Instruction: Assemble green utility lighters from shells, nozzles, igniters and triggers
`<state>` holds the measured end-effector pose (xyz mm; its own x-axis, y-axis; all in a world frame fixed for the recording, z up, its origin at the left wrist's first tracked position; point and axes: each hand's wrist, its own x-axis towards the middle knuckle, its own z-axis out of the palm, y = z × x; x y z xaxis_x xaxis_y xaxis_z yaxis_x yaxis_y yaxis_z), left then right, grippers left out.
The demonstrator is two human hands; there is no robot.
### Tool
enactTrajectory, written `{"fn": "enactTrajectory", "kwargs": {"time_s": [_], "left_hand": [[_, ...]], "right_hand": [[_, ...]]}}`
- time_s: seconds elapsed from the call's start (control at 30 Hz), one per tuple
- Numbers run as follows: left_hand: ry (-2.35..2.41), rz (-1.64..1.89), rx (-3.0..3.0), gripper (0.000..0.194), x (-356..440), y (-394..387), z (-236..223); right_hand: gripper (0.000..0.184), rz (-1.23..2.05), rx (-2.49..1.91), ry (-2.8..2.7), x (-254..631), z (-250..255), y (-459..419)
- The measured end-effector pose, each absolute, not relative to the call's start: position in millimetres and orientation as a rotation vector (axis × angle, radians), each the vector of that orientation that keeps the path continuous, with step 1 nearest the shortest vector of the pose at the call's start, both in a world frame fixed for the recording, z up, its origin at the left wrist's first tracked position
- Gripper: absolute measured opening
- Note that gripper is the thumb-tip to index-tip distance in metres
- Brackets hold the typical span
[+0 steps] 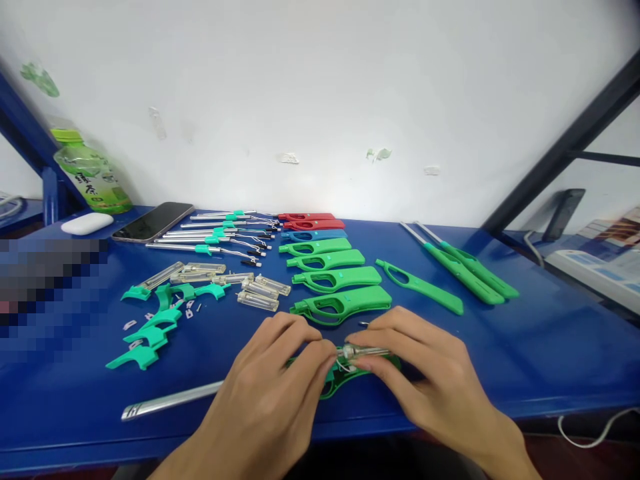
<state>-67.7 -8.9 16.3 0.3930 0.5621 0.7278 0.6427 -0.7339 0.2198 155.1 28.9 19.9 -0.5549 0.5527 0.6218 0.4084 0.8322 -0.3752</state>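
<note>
While both hands meet at lower centre of the frame, the left hand (273,380) and right hand (425,367) pinch a green lighter shell (350,373) with its clear tank (367,351), fingertips clamped together on it, resting on the blue table (550,347). Finished green shells (340,303) lie just above.

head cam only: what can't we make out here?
- Green lighter shell, head view: mostly covered by the left hand and right hand; the fingertip contact is not readable.
- Clear part at the fingertips: too small to identify.
- Left of the blue table: a pixelated block hides whatever is there.
- Green bottle: label blurred.
- Small white bits beside the green triggers: too small.
</note>
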Motion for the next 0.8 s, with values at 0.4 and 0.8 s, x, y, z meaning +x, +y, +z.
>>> {"fn": "enactTrajectory", "kwargs": {"time_s": [0.4,0.8], "left_hand": [[-1.151,-1.375,-2.513,0.018,-68.5,-11.8,13.0],[-1.157,-1.283,-2.479,0.017,-70.1,-9.4,16.1]], "right_hand": [[0.025,0.137,-0.611,-2.227,156.6,18.7,26.9],[0.022,0.143,-0.729,-2.188,153.5,16.5,27.1]]}}
